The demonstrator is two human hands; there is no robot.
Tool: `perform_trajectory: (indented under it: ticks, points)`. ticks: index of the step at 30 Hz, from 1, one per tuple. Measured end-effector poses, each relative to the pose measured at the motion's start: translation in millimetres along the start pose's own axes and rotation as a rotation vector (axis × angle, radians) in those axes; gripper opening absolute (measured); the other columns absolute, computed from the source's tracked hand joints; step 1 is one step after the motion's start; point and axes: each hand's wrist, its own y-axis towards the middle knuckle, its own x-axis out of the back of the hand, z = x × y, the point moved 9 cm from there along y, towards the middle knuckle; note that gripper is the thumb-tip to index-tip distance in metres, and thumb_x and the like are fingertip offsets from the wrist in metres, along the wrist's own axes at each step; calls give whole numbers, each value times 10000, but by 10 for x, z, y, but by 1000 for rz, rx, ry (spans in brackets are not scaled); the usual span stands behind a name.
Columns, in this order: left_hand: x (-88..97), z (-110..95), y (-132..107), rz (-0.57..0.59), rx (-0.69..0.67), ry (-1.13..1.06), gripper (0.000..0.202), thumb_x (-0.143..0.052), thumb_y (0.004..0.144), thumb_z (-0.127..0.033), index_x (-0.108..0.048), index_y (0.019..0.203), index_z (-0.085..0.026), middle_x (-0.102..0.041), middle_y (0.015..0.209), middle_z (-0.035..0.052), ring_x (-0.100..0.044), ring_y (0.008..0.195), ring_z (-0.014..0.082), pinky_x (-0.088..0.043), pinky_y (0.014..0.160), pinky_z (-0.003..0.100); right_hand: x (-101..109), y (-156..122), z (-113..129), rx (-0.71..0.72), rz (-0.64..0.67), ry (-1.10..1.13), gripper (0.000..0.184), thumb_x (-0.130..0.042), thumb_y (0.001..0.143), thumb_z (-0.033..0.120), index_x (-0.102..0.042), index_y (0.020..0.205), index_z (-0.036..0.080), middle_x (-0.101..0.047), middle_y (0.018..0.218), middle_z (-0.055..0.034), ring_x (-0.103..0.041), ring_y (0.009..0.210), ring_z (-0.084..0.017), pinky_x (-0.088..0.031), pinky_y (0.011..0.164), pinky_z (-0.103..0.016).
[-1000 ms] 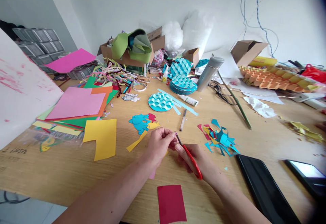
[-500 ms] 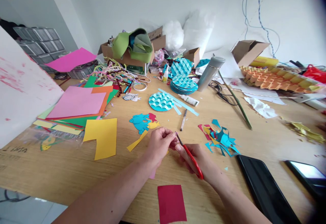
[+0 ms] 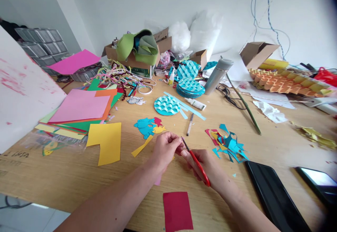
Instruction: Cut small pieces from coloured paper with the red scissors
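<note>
While right fingers grasp red scissors, left fingers pinch together, contents hidden: steady, angle those blades clear!

The camera sits up on the person's head. It looks forward and down at the table. The left hand and right hand are close, a bit below the middle. The wall is farther off, at the top.
</note>
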Motion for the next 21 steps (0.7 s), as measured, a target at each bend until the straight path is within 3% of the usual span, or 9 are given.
perform_trajectory:
  ticks: [8,21]
  points:
    - [6,-10,-6,-4,8,-7,72,-602,687,-170,-560,639,-136,-626,592,29,-575,528,102,-460,516,213,31,0,31,9,-35,-89,629,-364,757,771,-415,505,196,-460,389,3,-375,341,-87,-223,359,-216]
    - [26,11,42,24,6,-39,158,-675,641,-248,-564,625,-137,-610,568,20,-567,506,102,-470,510,225,75,7,25,31,-56,-244,604,-363,834,684,-490,517,185,-517,400,-31,-447,367,-126,-228,396,-239]
